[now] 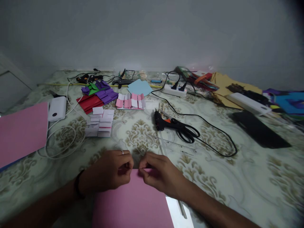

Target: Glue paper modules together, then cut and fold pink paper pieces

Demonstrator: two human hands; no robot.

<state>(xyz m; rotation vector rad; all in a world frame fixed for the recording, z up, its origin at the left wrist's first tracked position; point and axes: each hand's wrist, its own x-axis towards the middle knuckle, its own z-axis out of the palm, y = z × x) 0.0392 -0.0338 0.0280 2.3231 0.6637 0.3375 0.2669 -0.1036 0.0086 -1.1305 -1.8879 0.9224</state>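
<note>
A pink sheet of paper [135, 202] lies in front of me at the bottom of the head view. My left hand [111, 171], with a ring and a dark wristband, has its fingers pinched at the sheet's far edge. Close beside it, my right hand [159, 172] pinches the same edge between thumb and fingers. Under the sheet's right side a white piece with a slot [181, 209] shows. Beyond my hands lie a black glue gun [160, 121], black-handled scissors [187, 131] and a clear ruler [174, 146].
Folded white and pink papers [101, 122] lie left of centre, near red folded papers [90, 103]. A white power bank [57, 108] and pink sheets [23, 133] are at left. A power strip [174, 90] with trailing cords stands at the back; a black phone-like slab [260, 129] lies right.
</note>
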